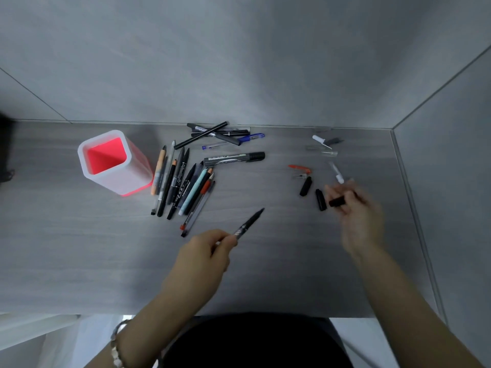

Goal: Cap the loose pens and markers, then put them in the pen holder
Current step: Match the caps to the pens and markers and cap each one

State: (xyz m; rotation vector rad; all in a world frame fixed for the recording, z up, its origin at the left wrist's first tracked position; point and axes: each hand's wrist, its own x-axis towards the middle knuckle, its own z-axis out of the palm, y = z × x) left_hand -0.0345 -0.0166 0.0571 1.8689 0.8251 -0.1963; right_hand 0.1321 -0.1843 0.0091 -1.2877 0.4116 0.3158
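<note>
A black pen [249, 222] is held above the worktop [79, 248], its bare tip pointing up and to the right. The left hand [210, 249] grips its lower end, with fingers curled around the barrel. To the right, the right hand [354, 208] is blurred, but its fingertips appear to pinch a short black cap [337, 202], well apart from the pen's tip. Just left of that hand, two more black caps [305, 186] lie on the worktop, with a red cap [299, 168] and several white and clear ones [322, 140] beyond them. Left of centre, a fan of loose pens [183, 181] lies flat, with a thick grey marker [233, 158] above it and a crossed heap of pens [220, 134] against the wall. The white pen holder [118, 179], red inside, stands at the far left. A beaded bracelet [115, 349] circles the left wrist.
</note>
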